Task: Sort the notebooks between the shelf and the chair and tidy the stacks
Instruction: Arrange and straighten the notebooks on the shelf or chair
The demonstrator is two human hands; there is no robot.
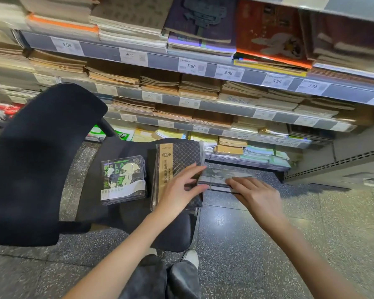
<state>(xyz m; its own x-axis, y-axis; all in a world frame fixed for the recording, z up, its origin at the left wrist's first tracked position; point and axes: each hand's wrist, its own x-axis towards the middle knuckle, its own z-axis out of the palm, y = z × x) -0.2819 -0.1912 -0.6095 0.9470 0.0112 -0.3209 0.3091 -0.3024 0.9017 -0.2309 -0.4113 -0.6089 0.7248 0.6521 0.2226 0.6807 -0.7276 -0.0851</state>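
Black padded office chair (125, 210) standing before grey metal shelving (289, 83) stacked with notebooks and price tags. On the seat: small dark notebook stack with green and white "RELAXED" cover (123, 180), left; just beside it, tall black diamond-patterned notebook stack with tan spine band (177, 160), right. Left hand (179, 190) flat on the patterned stack, fingers spread. Right hand (257, 195) gripping blurred dark wrapped notebooks (222, 178), held off the seat's right edge, touching the patterned stack; fingers together on top, thumb hidden. Speckled floor (268, 244) below.
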